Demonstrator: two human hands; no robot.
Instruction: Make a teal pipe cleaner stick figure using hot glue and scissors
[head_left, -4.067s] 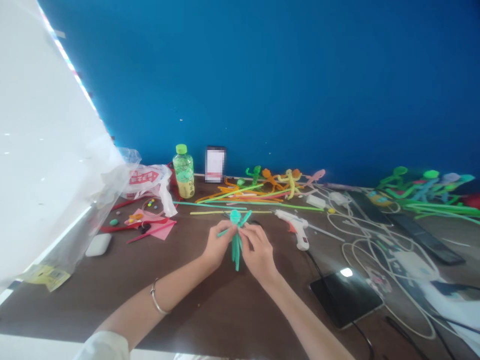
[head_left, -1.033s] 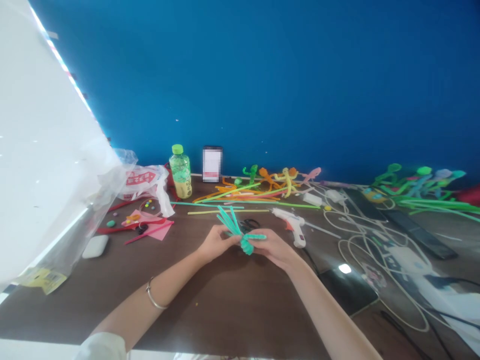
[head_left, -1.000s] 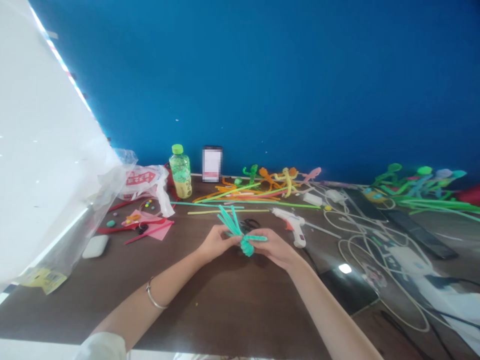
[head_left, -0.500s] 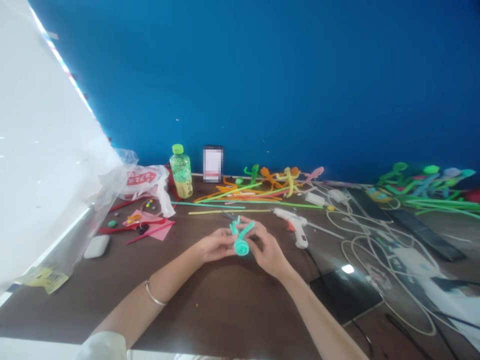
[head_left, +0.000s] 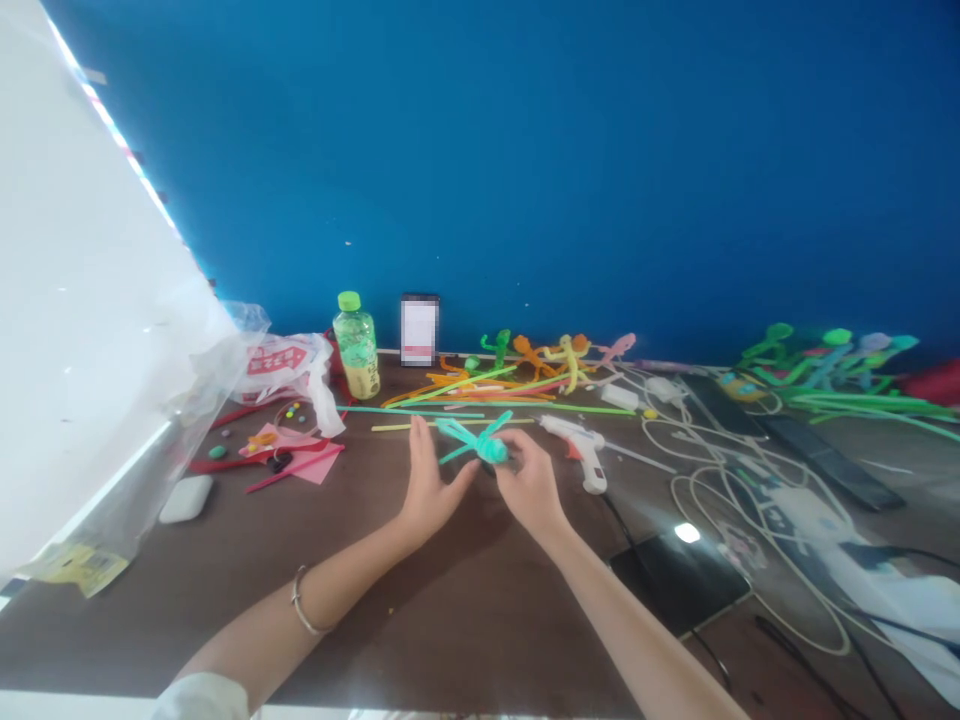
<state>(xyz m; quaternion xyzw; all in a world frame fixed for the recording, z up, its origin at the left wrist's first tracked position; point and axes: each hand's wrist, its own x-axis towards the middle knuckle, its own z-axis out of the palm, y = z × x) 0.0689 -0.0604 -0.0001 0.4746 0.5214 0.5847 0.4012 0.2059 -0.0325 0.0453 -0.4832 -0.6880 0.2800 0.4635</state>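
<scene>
A teal pipe-cleaner figure (head_left: pixel 480 441) with a coiled round head and several splayed limbs sits just above the brown table (head_left: pixel 420 620). My right hand (head_left: pixel 529 485) pinches it by the coiled head. Beside it on the left, my left hand (head_left: pixel 429 485) has its fingers stretched upward and apart, close to the teal limbs; it grips nothing. A thin metal bracelet (head_left: pixel 302 612) circles my left wrist.
A white glue gun (head_left: pixel 581 450) lies right of my hands, loose pipe cleaners (head_left: pixel 480 385) and finished figures (head_left: pixel 559 352) behind. A green-capped bottle (head_left: pixel 355 345), plastic bag (head_left: pixel 281 365), pink paper scraps (head_left: pixel 292 455), white case (head_left: pixel 186 497), dark tablet (head_left: pixel 679 575) and tangled white cables (head_left: pixel 750 490) surround them.
The teal figure has been turned so its limbs fan out to the left, and it has moved farther from me. My left hand has let go and its fingers have spread.
</scene>
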